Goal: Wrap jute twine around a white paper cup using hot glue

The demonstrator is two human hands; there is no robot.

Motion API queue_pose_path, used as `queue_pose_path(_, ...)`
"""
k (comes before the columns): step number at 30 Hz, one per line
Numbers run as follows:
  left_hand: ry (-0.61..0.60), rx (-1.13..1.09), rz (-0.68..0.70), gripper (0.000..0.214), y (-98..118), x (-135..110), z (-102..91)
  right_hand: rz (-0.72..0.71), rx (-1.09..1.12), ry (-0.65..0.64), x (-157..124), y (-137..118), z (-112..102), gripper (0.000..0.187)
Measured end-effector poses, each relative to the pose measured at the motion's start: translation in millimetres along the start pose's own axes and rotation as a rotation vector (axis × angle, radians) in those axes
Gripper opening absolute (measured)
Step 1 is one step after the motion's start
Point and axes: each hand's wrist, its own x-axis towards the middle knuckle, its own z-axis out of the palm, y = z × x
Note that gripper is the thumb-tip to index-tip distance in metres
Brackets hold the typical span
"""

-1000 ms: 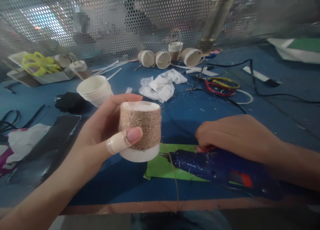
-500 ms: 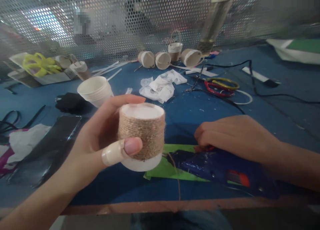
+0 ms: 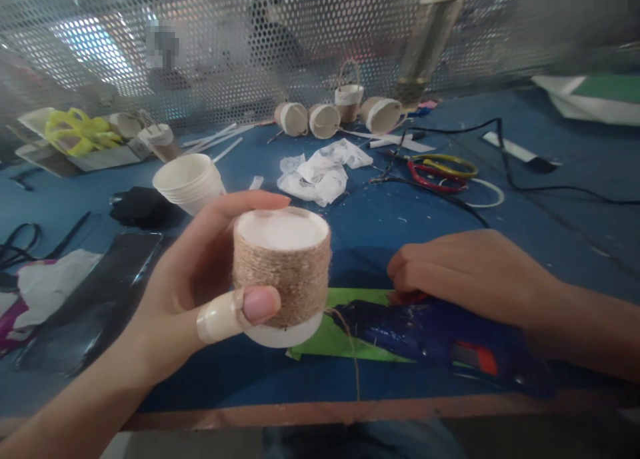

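My left hand is closed around a paper cup, held upside down with its white base up. Brown twine is wound round most of its side, leaving a white band near the rim. Tape wraps my left thumb. A loose end of twine hangs from the cup's right side to the table edge. My right hand grips a blue hot glue gun, its nozzle close to the cup beside the twine. Green sheet lies under the nozzle. The fingertips of my right hand are partly hidden.
A stack of paper cups, crumpled white tissue and red-and-yellow-handled tools lie beyond my hands. A dark phone-like slab is at left. Several twine-wrapped cups stand along the perforated screen. A black cable crosses the right side.
The cup in my left hand has turned and tilted slightly, showing more of its base, with the thumb shifted a little left. My right hand and the glue gun have barely moved.
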Motion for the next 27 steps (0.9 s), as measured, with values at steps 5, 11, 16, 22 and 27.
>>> queue_pose_path(5,-0.023,-0.035,0.028,0.049,-0.5,2.1,1.1,-0.019,0.026,0.029,1.7,-0.6,-0.6,0.020)
queue_pose_path(11,-0.010,-0.035,0.014,0.049,-2.9,2.5,-1.8,0.000,0.020,-0.012,-0.3,-0.9,-0.6,0.016)
queue_pose_path(16,-0.026,-0.079,0.017,0.047,-1.0,2.7,-1.2,0.021,0.014,-0.010,-1.5,-1.9,-0.2,0.016)
queue_pose_path(22,0.000,-0.049,0.019,0.050,-1.5,4.8,2.2,-0.019,0.027,0.000,0.1,0.3,-0.3,0.024)
queue_pose_path(27,0.004,-0.029,0.007,0.050,0.3,4.1,3.0,-0.027,0.019,0.003,0.4,0.5,-0.6,0.025)
